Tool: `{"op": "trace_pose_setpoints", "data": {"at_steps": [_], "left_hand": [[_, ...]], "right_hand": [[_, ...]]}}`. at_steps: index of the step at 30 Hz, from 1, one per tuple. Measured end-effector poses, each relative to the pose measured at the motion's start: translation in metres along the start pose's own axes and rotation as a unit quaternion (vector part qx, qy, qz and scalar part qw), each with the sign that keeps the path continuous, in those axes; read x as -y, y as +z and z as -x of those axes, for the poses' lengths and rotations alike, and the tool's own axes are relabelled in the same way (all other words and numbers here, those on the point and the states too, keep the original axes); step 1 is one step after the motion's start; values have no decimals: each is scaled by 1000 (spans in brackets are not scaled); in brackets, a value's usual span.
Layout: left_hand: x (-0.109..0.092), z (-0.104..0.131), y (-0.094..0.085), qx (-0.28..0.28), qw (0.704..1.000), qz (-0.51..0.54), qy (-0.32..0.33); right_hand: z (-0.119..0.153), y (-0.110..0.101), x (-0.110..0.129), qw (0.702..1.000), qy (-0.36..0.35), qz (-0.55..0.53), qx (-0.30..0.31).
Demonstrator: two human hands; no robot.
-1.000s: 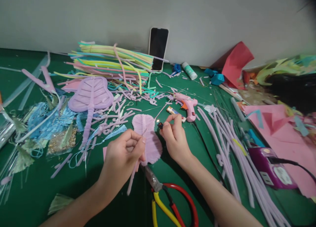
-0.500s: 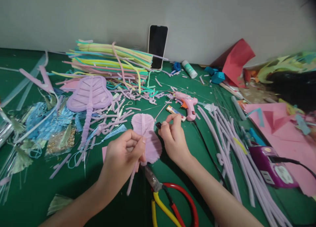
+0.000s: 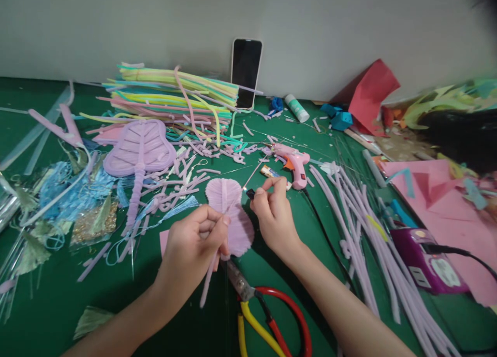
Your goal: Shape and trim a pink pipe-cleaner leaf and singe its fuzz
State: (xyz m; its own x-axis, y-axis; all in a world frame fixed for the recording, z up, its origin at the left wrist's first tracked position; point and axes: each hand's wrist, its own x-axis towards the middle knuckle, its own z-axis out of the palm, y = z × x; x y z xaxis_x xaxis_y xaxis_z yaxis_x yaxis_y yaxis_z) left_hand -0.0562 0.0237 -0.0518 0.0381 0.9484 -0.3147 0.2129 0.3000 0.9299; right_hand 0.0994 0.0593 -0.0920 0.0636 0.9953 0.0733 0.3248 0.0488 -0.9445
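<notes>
My left hand [image 3: 198, 238] is closed in a pinch on a thin lavender pipe cleaner [image 3: 207, 287], whose lower end sticks out below the fingers. Beneath its fingertips lies a flat, ruffled lavender piece [image 3: 241, 230] with rounded ends and a rib along the middle. Just right of that piece, my right hand [image 3: 275, 209] is closed around a small lighter [image 3: 250, 193]. Only its black top shows, with a small bluish-white glow at the tip; the rest is hidden in the fingers.
Pliers [image 3: 240, 284] with red and yellow handles lie in front. Beyond my right hand is a pink glue gun [image 3: 293, 162]. A lavender fan-shaped piece [image 3: 140, 148] lies left, near bundled pipe cleaners [image 3: 174, 98]. A phone [image 3: 246, 72] leans on the wall.
A small glow has appeared at the tip of the lighter in my right hand. Both hands keep nearly the same place, and the view has shifted very slightly.
</notes>
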Motion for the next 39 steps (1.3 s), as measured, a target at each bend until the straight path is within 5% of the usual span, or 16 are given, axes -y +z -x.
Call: {"op": "trace_pose_setpoints", "data": {"at_steps": [20, 39], "left_hand": [[-4, -3, 0, -5, 1000, 17, -10], [-4, -1, 3, 43, 998, 31, -41]], "right_hand": [[9, 7, 7, 999, 16, 20, 36], [0, 0, 2, 1000, 11, 11, -6]]}}
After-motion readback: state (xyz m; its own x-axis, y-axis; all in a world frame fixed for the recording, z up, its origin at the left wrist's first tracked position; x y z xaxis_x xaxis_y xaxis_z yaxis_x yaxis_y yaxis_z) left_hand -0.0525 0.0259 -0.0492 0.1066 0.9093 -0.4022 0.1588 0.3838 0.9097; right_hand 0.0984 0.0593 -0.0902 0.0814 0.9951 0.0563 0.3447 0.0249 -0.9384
